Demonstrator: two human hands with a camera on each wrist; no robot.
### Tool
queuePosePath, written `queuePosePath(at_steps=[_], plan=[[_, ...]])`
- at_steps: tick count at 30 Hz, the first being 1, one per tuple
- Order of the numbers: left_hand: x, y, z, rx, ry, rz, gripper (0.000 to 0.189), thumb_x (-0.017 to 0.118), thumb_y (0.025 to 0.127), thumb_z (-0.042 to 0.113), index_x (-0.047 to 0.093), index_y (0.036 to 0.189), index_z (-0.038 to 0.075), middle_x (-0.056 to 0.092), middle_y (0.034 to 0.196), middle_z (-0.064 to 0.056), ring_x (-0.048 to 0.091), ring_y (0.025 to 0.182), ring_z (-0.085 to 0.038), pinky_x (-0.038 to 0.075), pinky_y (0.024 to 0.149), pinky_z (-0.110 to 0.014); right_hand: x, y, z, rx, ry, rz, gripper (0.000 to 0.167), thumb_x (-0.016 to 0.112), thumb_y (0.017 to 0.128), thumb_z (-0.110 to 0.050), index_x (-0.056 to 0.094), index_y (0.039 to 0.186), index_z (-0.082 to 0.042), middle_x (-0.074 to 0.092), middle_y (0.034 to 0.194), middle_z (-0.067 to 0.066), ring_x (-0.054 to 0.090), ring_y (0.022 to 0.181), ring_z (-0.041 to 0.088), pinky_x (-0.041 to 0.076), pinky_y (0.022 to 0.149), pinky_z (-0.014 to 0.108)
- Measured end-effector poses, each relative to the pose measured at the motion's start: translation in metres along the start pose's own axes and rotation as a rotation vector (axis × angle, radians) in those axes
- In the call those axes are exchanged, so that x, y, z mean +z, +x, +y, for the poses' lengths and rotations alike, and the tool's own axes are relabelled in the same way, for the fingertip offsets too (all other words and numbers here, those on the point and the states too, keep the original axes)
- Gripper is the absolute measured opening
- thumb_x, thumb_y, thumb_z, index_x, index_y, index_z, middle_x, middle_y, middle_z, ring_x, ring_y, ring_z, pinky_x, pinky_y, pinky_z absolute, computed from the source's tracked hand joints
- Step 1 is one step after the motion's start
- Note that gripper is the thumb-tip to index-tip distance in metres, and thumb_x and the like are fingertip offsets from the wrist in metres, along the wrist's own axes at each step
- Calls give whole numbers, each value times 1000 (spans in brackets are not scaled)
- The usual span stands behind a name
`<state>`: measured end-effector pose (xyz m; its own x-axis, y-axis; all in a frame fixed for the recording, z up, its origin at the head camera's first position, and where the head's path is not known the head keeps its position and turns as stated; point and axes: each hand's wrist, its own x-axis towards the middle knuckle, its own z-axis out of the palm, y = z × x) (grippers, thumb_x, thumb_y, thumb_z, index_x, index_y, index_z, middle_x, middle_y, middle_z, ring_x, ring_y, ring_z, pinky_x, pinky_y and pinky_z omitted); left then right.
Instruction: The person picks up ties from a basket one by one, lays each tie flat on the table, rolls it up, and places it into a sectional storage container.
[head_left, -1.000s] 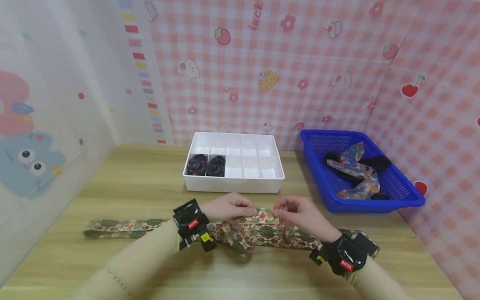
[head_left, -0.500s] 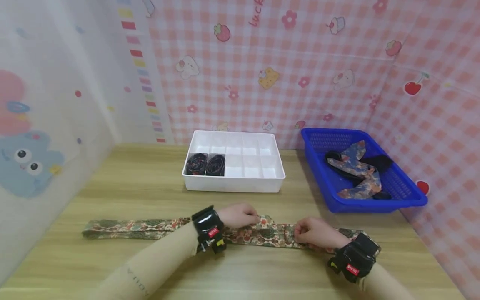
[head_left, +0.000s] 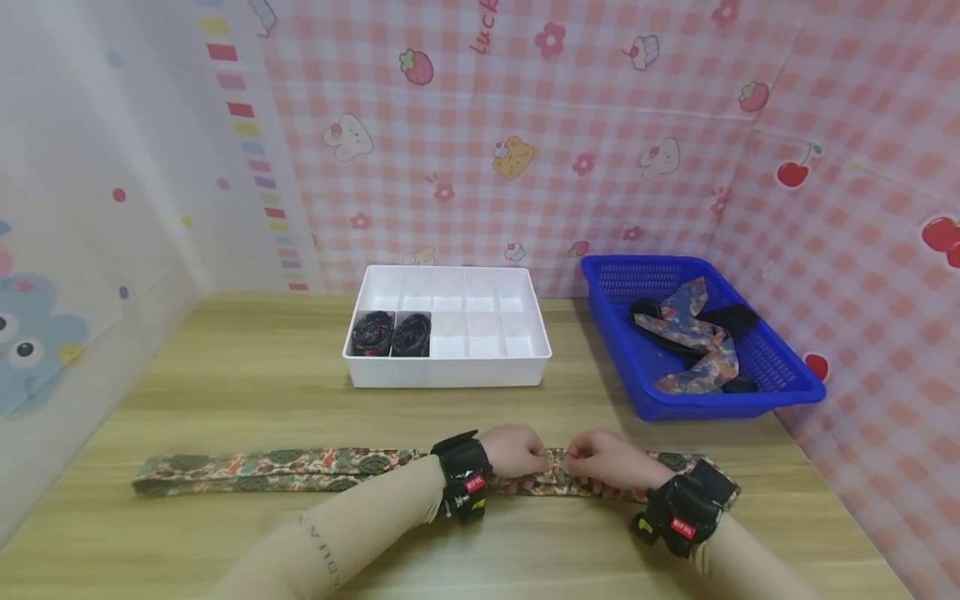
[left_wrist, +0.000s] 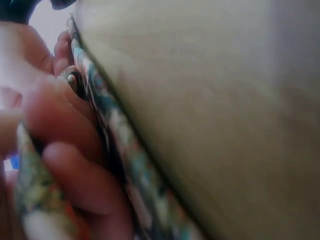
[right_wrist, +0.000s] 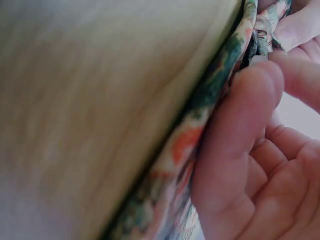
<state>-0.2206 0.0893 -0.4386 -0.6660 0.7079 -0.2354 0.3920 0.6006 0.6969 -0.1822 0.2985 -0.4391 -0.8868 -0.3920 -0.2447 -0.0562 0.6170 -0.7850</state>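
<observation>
A floral-patterned necktie (head_left: 300,468) stretches sideways along the table, its left part lying doubled. Over its right half my left hand (head_left: 513,452) pinches a narrow piece of the tie, which also shows at the lower left of the left wrist view. My right hand (head_left: 617,461) faces it a short way to the right, thumb and fingers pinching the tie. In the right wrist view, the right fingertips (right_wrist: 260,82) are right at the tie's folded edge, near a small fold of cloth (right_wrist: 267,25) by the left hand. The fingers hide the tie's middle between them.
Behind the hands stands a white divided box (head_left: 447,372); two of its front left compartments hold dark rolled ties (head_left: 411,335). At the back right a blue basket (head_left: 697,407) contains a blue-and-orange patterned tie (head_left: 701,333) and black ones. Patterned cloth walls close off the back and sides.
My left hand has moved right and lowered with the tie's narrow piece onto the lying part. My right hand dropped to the tie, then stayed beside it. The hands are now close together.
</observation>
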Motion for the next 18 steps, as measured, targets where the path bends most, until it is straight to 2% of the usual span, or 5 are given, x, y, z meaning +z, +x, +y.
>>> queuePosePath(at_steps=[4, 7, 9, 13, 18], plan=[[-9, -8, -7, 6, -129, -86, 28, 64, 93, 26, 60, 68, 14, 56, 53, 4, 46, 37, -8, 39, 38, -21, -10, -4, 2, -6, -24, -23, 20, 59, 95, -21, 60, 81, -7, 54, 65, 1, 50, 48, 12, 42, 41, 26], [-29, -28, -25, 10, -219, -176, 25, 67, 91, 26, 59, 73, 11, 57, 55, 2, 44, 38, -8, 38, 39, -20, -26, -17, 8, -4, -26, -45, 23, 59, 96, -22, 60, 82, -5, 53, 63, 2, 51, 48, 13, 44, 42, 27], [-48, -49, -42, -11, -263, -209, 24, 68, 90, 26, 61, 77, 7, 57, 56, 1, 45, 40, -8, 39, 40, -20, -39, -30, 15, 20, -4, -54, 24, 56, 97, -22, 60, 83, -3, 54, 63, 3, 52, 49, 14, 45, 43, 28], [-92, -101, -78, -51, -257, -184, 24, 68, 90, 26, 62, 82, 4, 57, 56, 1, 49, 44, -8, 43, 45, -20, -62, -59, 38, 91, 64, -92, 24, 52, 98, -18, 58, 81, -3, 51, 62, 1, 46, 49, 11, 39, 42, 25], [-135, -164, -132, 1, -192, -147, 28, 64, 92, 27, 60, 75, 6, 55, 55, 6, 52, 47, -7, 45, 53, -21, -81, -83, 68, 144, 134, -100, 23, 51, 97, -12, 50, 75, -5, 40, 60, -3, 34, 48, 7, 31, 45, 24]])
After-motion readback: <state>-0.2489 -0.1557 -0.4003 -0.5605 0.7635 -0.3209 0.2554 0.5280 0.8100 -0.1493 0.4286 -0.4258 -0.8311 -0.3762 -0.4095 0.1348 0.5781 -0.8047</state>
